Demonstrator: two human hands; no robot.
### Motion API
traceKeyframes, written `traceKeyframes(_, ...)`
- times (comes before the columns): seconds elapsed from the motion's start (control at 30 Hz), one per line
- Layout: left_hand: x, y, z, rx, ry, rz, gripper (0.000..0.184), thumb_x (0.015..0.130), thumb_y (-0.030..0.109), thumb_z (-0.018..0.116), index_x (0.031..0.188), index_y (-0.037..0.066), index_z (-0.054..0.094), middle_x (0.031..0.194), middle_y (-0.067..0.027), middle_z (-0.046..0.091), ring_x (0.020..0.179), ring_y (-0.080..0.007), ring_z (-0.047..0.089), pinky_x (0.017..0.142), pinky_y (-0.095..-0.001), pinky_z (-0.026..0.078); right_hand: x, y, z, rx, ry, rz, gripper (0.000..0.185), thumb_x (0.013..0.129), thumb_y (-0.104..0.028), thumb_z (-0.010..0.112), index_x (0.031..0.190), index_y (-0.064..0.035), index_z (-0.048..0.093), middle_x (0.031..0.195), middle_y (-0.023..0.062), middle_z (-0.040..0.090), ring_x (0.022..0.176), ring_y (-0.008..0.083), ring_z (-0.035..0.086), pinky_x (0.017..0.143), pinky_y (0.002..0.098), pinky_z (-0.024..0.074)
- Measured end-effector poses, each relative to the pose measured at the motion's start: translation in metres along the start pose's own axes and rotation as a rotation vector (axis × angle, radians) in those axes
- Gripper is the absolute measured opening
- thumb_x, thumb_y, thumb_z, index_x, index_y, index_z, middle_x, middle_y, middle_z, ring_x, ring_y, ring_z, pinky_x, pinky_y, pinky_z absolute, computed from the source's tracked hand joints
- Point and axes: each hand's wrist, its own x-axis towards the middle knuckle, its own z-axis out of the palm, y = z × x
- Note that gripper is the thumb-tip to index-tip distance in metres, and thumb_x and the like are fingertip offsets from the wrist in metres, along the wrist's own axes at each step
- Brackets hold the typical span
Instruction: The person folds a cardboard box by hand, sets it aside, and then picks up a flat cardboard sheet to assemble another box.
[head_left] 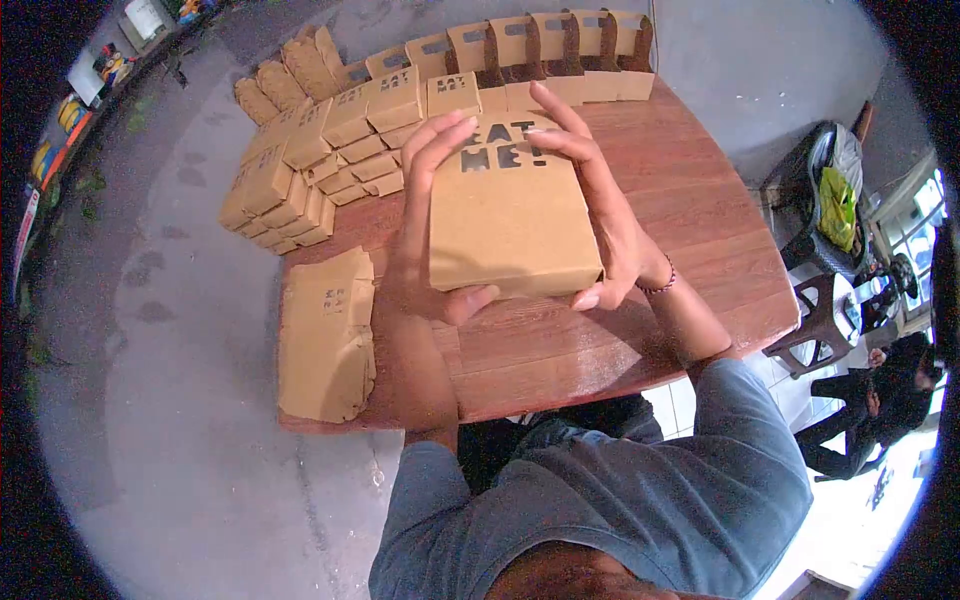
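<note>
Between my two hands is a closed brown cardboard box (515, 225) with "EAT ME!" printed in dark letters on its lid. My left hand (425, 220) grips its left side, thumb at the near edge and fingers up by the far corner. On the opposite side my right hand (605, 205) holds it the same way, its thumb at the near right corner. The box is above the wooden table (680, 190). To the left of my left forearm lies a flat stack of unfolded cardboard box blanks (325, 340) with small print on top.
Stacked, closed "EAT ME!" boxes (275, 185) fill the table's far left. Behind them stands a row of cardboard carriers with handle holes (510, 45). At right are a plastic stool (825, 315), a dark chair with bags (835, 205) and another person (880, 405) in dark clothes.
</note>
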Motion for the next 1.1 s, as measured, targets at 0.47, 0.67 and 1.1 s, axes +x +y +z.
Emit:
traceKeyframes(0.47,-0.002,-0.008,-0.022,0.168,-0.070,-0.102,0.111,0.053,0.040,0.076,0.144,0.002,0.026,0.145,-0.0234,0.021,0.138,-0.0407,0.024,0.114,-0.0497,0.025,0.002,0.017,0.024,0.410,0.152,0.228,0.126,0.064,-0.076,0.067,0.154,-0.0055,0.013,0.159,0.0238,0.005,0.147,0.0364,0.010,0.118,0.0480,0.0121)
traceKeyframes(0.67,-0.003,0.009,-0.025,0.433,-0.113,-0.195,0.121,0.049,0.034,0.089,0.150,0.013,0.025,0.152,-0.0243,0.012,0.142,-0.0444,0.016,0.115,-0.0521,0.024,0.002,0.024,0.027,0.776,0.007,0.796,0.085,0.090,-0.043,0.058,0.152,-0.0038,0.017,0.143,0.0197,0.041,0.120,0.0300,0.056,0.080,0.0411,0.0577)
traceKeyframes(1.1,-0.041,0.074,-0.079,0.667,-0.008,-0.537,0.105,0.067,0.048,0.083,0.150,0.009,0.031,0.153,-0.0214,0.031,0.139,-0.0375,0.034,0.112,-0.0441,0.034,0.076,0.254,-0.027,-0.004,0.227,0.986,0.058,0.087,-0.044,0.060,0.120,0.0032,0.056,0.108,0.0164,0.064,0.085,0.0238,0.064,0.066,0.0356,0.0511)
